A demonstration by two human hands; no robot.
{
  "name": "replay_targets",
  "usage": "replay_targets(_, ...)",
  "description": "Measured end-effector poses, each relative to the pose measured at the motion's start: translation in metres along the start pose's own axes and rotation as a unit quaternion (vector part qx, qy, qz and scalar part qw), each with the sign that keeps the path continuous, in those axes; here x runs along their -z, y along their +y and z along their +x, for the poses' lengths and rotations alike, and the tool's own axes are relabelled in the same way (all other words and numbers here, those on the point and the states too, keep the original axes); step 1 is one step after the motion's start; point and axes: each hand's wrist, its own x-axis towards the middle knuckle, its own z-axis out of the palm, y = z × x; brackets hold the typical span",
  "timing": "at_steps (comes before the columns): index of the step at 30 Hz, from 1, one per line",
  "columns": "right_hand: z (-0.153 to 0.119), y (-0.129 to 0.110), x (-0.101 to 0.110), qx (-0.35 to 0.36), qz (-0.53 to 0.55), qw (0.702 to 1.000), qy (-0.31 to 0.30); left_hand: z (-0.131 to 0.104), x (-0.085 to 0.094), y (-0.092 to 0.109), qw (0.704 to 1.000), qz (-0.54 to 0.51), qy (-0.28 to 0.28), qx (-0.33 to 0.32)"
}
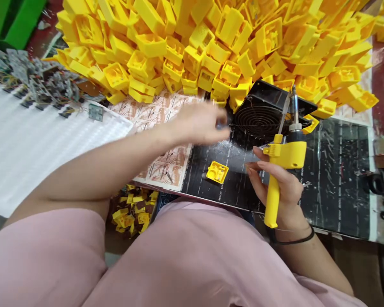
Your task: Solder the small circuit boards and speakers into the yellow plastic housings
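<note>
My right hand (283, 183) holds a yellow soldering gun (286, 155) by its handle, with its metal tip pointing away from me and a thin clear tube beside the tip. My left hand (205, 123) is over the mat near the fan, smeared by motion. Its fingers are curled in, and what they hold, if anything, cannot be made out. Between my hands and nearer to me, a small yellow plastic housing (217, 172) lies open side up on the black mat (205, 187), touched by neither hand.
A black fan with a round wire guard (259, 121) stands behind my hands. Behind it rises a large heap of yellow plastic housings (192, 47). Circuit boards with wires (48, 81) lie on white foam (51, 149) at left. More yellow parts (134, 209) sit below the table edge.
</note>
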Motion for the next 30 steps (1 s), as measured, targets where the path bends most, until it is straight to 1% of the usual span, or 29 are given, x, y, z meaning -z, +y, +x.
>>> replay_targets(1,-0.001,0.000,0.000,-0.010,0.002,1.000,-0.003,0.016,0.010,-0.006,0.997,0.004,0.067,0.031)
replay_targets(2,-0.002,0.000,-0.001,-0.017,0.003,1.000,-0.005,0.033,0.020,-0.011,0.992,0.012,0.122,0.041)
replay_targets(3,-0.002,0.001,-0.002,-0.018,0.003,1.000,-0.009,0.048,0.028,-0.016,0.988,0.028,0.149,0.042)
replay_targets(4,-0.002,0.001,-0.003,-0.013,0.001,1.000,-0.013,0.061,0.035,-0.018,0.986,0.053,0.140,0.072)
replay_targets(5,-0.002,0.001,-0.003,-0.003,-0.002,1.000,-0.017,0.070,0.039,-0.020,0.987,0.061,0.118,0.095)
replay_targets(6,-0.002,0.002,-0.004,0.010,-0.006,1.000,-0.021,0.074,0.042,-0.021,0.987,0.069,0.105,0.100)
replay_targets(7,-0.001,0.003,-0.005,0.024,-0.011,0.999,-0.027,0.073,0.043,-0.021,0.988,0.077,0.101,0.091)
replay_targets(9,0.000,0.004,-0.007,0.045,-0.018,0.998,-0.047,0.056,0.039,-0.022,0.987,0.085,0.131,0.032)
replay_targets(11,0.001,0.003,-0.010,0.062,-0.013,0.996,-0.069,0.028,0.024,-0.025,0.983,0.080,0.163,-0.021)
replay_targets(12,0.002,0.002,-0.012,0.072,-0.008,0.994,-0.081,0.012,0.012,-0.027,0.984,0.068,0.162,-0.040)
replay_targets(13,0.003,0.000,-0.015,0.082,-0.004,0.992,-0.095,-0.003,-0.002,-0.030,0.985,0.060,0.158,-0.044)
replay_targets(15,0.005,-0.004,-0.020,0.098,-0.002,0.987,-0.125,-0.029,-0.033,-0.035,0.987,0.057,0.104,-0.105)
replay_targets(17,0.005,-0.007,-0.024,0.100,-0.004,0.984,-0.146,-0.045,-0.059,-0.041,0.990,0.025,0.092,-0.107)
replay_targets(19,0.003,-0.008,-0.026,0.094,-0.001,0.985,-0.146,-0.053,-0.073,-0.046,0.991,-0.013,0.097,-0.091)
replay_targets(21,0.000,-0.006,-0.025,0.087,-0.028,0.988,-0.125,-0.055,-0.076,-0.049,0.989,-0.040,0.111,-0.093)
replay_targets(22,-0.002,-0.005,-0.025,0.083,-0.064,0.989,-0.106,-0.054,-0.074,-0.049,0.987,-0.047,0.114,-0.101)
replay_targets(24,-0.005,-0.006,-0.024,0.070,-0.161,0.983,-0.057,-0.052,-0.068,-0.045,0.988,-0.052,0.100,-0.106)
replay_targets(25,-0.007,-0.008,-0.023,0.061,-0.200,0.977,-0.037,-0.051,-0.065,-0.043,0.990,-0.050,0.086,-0.097)
replay_targets(26,-0.008,-0.011,-0.023,0.049,-0.211,0.976,-0.025,-0.051,-0.062,-0.039,0.993,-0.044,0.076,-0.081)
replay_targets(27,-0.008,-0.015,-0.023,0.037,-0.186,0.981,-0.029,-0.050,-0.060,-0.036,0.995,-0.035,0.070,-0.063)
replay_targets(28,-0.007,-0.019,-0.022,0.025,-0.129,0.990,-0.045,-0.051,-0.058,-0.033,0.996,-0.024,0.068,-0.046)
replay_targets(29,-0.006,-0.023,-0.020,0.014,-0.053,0.996,-0.068,-0.052,-0.057,-0.031,0.997,-0.013,0.069,-0.035)
replay_targets(30,-0.005,-0.026,-0.018,0.005,0.022,0.996,-0.091,-0.053,-0.055,-0.030,0.997,-0.003,0.071,-0.028)
